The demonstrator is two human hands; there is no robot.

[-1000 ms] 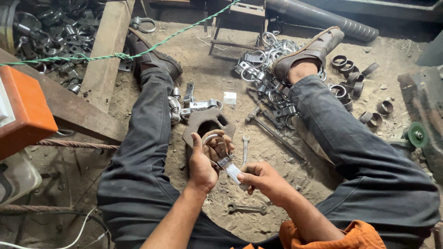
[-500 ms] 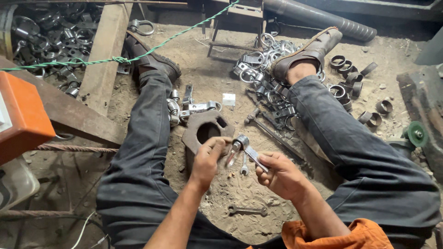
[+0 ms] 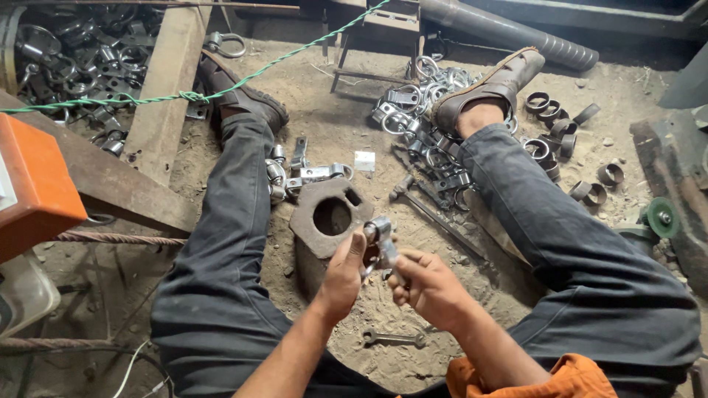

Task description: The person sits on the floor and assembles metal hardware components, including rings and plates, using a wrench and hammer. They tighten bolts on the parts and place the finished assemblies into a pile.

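I sit on a dirt floor with my legs spread. My left hand (image 3: 345, 274) and my right hand (image 3: 424, 284) are raised together over my lap, both gripping a small shiny metal clamp (image 3: 380, 234) that sticks up between the fingers. Just beyond the hands a thick rusty metal block with a round hole (image 3: 324, 214) stands on the ground. A small wrench (image 3: 393, 339) lies on the sand below my hands.
A pile of shiny clamps (image 3: 413, 118) lies by my right shoe, with metal rings (image 3: 560, 129) further right. A hammer (image 3: 431, 214) lies by my right leg. More clamps (image 3: 295, 173) sit by my left knee. A wooden plank (image 3: 166, 96) and an orange box (image 3: 33, 191) are left.
Both hands lifted the clamp off the rusty block toward me and turned it. The holed block is now uncovered.
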